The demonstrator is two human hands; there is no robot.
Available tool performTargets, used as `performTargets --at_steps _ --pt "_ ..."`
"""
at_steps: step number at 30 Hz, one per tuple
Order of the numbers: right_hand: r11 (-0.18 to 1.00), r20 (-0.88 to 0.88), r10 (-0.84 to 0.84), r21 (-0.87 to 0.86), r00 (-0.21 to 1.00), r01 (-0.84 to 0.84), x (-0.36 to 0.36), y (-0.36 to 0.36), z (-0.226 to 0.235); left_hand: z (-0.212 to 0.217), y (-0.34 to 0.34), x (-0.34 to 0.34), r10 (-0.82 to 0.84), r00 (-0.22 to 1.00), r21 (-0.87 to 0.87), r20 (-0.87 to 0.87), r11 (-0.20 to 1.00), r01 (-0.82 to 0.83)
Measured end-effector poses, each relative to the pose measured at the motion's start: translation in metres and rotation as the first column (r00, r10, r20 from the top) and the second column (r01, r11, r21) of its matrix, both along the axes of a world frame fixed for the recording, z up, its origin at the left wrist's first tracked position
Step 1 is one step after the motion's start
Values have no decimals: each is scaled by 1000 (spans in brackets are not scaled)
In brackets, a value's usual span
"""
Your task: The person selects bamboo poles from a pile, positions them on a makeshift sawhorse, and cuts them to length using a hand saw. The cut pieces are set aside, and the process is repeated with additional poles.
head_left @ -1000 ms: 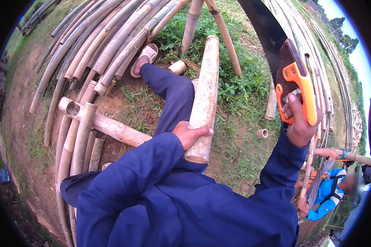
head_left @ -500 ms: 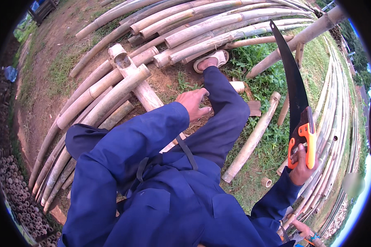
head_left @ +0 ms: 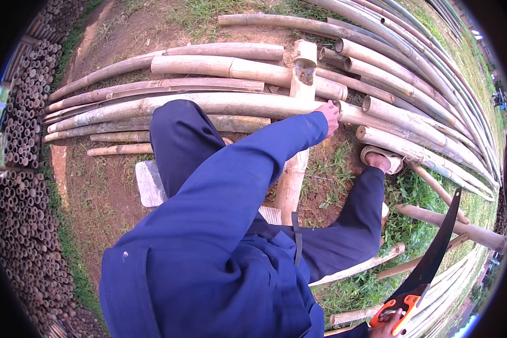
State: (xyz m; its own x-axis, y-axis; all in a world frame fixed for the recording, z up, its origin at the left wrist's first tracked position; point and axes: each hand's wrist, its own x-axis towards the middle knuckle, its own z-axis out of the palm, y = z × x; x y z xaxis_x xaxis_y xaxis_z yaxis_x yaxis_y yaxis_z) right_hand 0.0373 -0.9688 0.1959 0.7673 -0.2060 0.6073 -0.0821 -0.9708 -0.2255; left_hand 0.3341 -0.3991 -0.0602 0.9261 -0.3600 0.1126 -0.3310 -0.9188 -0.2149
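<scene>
A long bamboo pole lies across a notched bamboo post on the ground before me. My left hand is closed on the right end of that pole; the sleeve hides part of its grip. At the lower right my right hand is wrapped round the orange handle of a hand saw. The dark curved blade points up and to the right, apart from the bamboo. The open notch of the post shows just beyond the pole.
More bamboo poles lie beyond, with a larger pile fanning off to the right. Stacked cut bamboo stands at the far left. My sandalled foot rests by the pole ends. A pale flat piece lies beside my left knee.
My view has swung left. My left hand has moved from over my lap to the pole's end and closed on it. The saw, still in my right hand, now sits lower in view.
</scene>
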Motion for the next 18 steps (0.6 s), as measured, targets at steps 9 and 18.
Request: performTargets --at_steps 9,18 --pt "629 -34 290 760 956 -164 40 74 55 11 30 -40 -104 992 -214 77 970 118" --pt "790 29 152 598 988 -139 43 125 59 22 -1 -17 -138 937 -473 -321 880 -33"
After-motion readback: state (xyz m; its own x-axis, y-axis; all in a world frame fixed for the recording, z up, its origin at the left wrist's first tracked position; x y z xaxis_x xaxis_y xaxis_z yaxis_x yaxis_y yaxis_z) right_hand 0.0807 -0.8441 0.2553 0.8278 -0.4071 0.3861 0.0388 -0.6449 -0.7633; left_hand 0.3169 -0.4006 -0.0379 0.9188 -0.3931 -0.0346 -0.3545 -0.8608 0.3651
